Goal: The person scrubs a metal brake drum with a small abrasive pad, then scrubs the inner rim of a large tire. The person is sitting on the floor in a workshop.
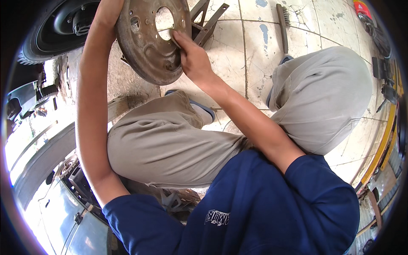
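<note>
A round, rusty brown brake backing plate stands tilted in front of me at the top of the head view, with a large centre hole and several smaller holes. My left hand grips its upper left rim; the fingers are hidden behind the plate and cut off by the picture's edge. My right hand is closed against the plate's face, just right of the centre hole. Its fingers pinch a thin, flat brownish edge that I cannot make out.
A metal stand is beside the plate on the tiled floor. A wire brush lies farther right. At upper left is a wheel; a light-blue vehicle panel is at lower left. Tools line the right side.
</note>
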The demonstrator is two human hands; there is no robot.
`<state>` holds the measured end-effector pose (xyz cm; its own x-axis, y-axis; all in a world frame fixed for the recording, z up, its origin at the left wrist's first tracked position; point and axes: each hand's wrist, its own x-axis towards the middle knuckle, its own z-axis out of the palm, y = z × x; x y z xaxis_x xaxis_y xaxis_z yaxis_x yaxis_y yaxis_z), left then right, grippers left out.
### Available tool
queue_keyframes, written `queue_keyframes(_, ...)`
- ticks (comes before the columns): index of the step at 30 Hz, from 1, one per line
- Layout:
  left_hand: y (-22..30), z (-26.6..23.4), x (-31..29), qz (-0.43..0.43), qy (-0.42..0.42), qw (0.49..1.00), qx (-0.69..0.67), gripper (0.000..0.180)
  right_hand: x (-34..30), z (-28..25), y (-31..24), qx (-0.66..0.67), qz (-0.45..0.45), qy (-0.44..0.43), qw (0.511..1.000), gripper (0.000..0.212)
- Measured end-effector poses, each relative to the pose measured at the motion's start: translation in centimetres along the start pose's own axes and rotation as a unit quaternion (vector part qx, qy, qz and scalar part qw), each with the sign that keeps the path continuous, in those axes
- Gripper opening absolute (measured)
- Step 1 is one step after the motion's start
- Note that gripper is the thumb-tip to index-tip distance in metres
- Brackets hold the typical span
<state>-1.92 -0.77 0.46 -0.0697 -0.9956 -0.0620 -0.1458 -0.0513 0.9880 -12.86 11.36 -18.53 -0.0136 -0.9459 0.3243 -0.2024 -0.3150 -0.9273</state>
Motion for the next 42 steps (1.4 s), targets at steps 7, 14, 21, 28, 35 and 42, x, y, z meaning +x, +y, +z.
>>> queue_keyframes(7,0.2,-0.8,-1.6,-0.015,0.029,0.999,0.026,0.038,-0.3,0.0,-5.7,0.111,0.033,-0.04,0.992,0.055)
queue_keyframes(14,-0.2,-0.1,-0.6,-0.004,0.025,0.999,0.03,0.037,0.4,0.1,-4.9,0.094,0.066,-0.054,0.992,0.058)
queue_keyframes(21,-0.2,-0.1,-0.2,0.006,-0.009,0.999,0.036,0.039,0.2,0.2,-0.9,0.057,0.059,-0.019,0.996,0.055)
queue_keyframes(28,-2.9,-8.8,2.7,-0.1,-0.039,0.987,-0.118,0.041,0.9,0.7,-6.6,0.072,-0.075,-0.006,0.995,0.058)
queue_keyframes(35,-0.1,0.5,-0.9,-0.01,0.029,0.999,0.034,0.042,1.7,0.7,-3.8,0.116,0.027,0.012,0.993,0.055)
queue_keyframes(42,-0.1,-0.2,-0.5,-0.004,0.006,1.0,0.028,0.041,3.2,0.4,-2.3,0.016,-0.03,0.006,0.999,0.061)
